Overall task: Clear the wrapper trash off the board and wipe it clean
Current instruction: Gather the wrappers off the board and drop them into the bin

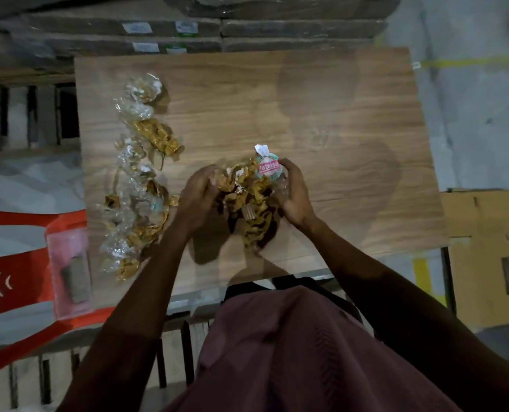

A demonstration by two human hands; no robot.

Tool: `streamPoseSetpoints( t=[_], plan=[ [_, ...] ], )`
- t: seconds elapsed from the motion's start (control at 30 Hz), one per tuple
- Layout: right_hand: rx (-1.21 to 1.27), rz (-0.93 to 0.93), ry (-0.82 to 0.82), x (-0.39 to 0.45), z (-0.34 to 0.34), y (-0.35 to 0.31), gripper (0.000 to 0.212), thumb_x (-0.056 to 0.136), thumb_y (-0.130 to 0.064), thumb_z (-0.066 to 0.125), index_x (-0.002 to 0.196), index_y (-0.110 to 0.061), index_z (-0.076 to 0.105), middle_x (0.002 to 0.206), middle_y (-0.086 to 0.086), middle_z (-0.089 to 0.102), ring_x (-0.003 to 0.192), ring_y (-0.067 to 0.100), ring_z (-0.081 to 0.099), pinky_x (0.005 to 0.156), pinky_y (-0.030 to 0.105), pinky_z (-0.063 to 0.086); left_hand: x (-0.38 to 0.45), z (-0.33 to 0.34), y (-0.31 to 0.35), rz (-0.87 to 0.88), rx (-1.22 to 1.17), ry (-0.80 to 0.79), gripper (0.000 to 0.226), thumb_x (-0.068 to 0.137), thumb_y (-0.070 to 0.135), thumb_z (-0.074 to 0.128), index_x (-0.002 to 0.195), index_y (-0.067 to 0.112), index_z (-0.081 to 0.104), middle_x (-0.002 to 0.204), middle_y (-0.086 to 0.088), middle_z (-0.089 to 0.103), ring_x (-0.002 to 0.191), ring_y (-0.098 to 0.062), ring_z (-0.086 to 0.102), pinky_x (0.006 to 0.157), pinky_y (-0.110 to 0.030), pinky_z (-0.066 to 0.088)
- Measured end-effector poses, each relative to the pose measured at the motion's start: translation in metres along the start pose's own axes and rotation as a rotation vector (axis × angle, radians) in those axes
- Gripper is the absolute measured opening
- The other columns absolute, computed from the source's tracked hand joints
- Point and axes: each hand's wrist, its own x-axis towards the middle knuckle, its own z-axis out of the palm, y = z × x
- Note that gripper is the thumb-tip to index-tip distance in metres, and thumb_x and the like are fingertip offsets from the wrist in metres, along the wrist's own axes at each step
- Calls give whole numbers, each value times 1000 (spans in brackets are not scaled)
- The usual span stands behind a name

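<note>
Both forearms reach forward, the left hand (198, 193) and right hand (295, 194) curled inward, facing each other.

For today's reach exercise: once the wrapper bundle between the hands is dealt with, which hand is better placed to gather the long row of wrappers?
Probably the left hand: the row of wrappers lies just beyond it, while the right hand sits on the far side of the bundle.

dim light | grey floor (470, 114) | stacked cartons (188, 28) | red chair (15, 278)
</note>
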Motion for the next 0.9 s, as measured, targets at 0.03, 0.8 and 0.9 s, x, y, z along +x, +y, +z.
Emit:
streamPoseSetpoints(
  t=[0.03,0.8,0.9],
  plan=[
    [-21,-25,4,-4,3,2,69,87,-32,66,148,-8,45,147,7,48,136,30,51,111,55,44,-10,8,-7,30,30,47,67,104,65,25,148,21,49,150,-6,53,140,-27,48,113,-56,41],
    [-302,71,233,10,46,13,66,102,-52,39,159,-18,34,169,16,22,153,36,27,117,57,28,27,21,2,15,452,466,65,97,63,35,140,17,54,148,-24,42,138,-44,39,112,-52,32],
    [-299,-6,145,43,37,12,61,103,-47,45,158,-22,38,169,15,23,155,36,24,121,57,25,37,18,-7,124,445,252,66,101,61,32,145,16,51,155,-18,41,145,-40,34,116,-57,31]
  ],
)
